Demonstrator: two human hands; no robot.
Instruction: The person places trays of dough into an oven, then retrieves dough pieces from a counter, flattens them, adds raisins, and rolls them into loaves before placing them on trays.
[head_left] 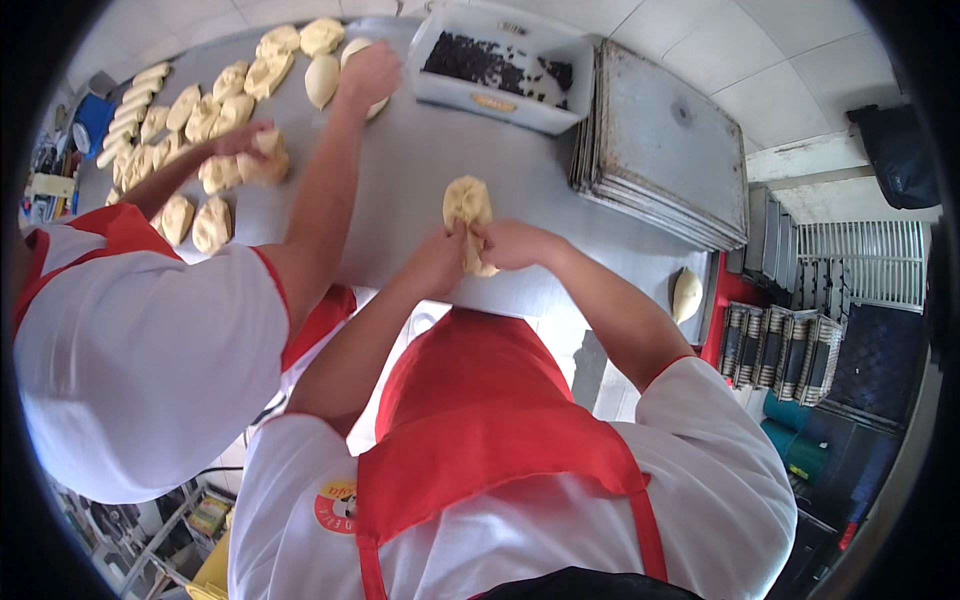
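Near the middle of the table's [400, 200] near edge, an elongated piece of dough [467, 196], pale yellow and dimpled at its far end, lay lengthwise between the wearer's two hands. The left hand [440, 260] and the right hand [512, 245] both gripped it, their fingers closed on its narrowed middle from either side. Whether its underside touched the metal surface could not be told.

Beyond it, at the far edge, stood a white bin [428, 92] containing dark pieces. Just to the right of the bin, a stack of metal trays [675, 125] reached toward the right edge, and a single smooth dough lump [687, 295] lay near the near right corner.

Toward the left edge were many folded dough pieces [202, 118], with a row of slender rolls [128, 115] at the far left. Among these worked a second person in a white cap [110, 400], whose right hand [372, 75] covered a smooth lump near the far edge and whose left hand [240, 140], blurred, was at another piece.
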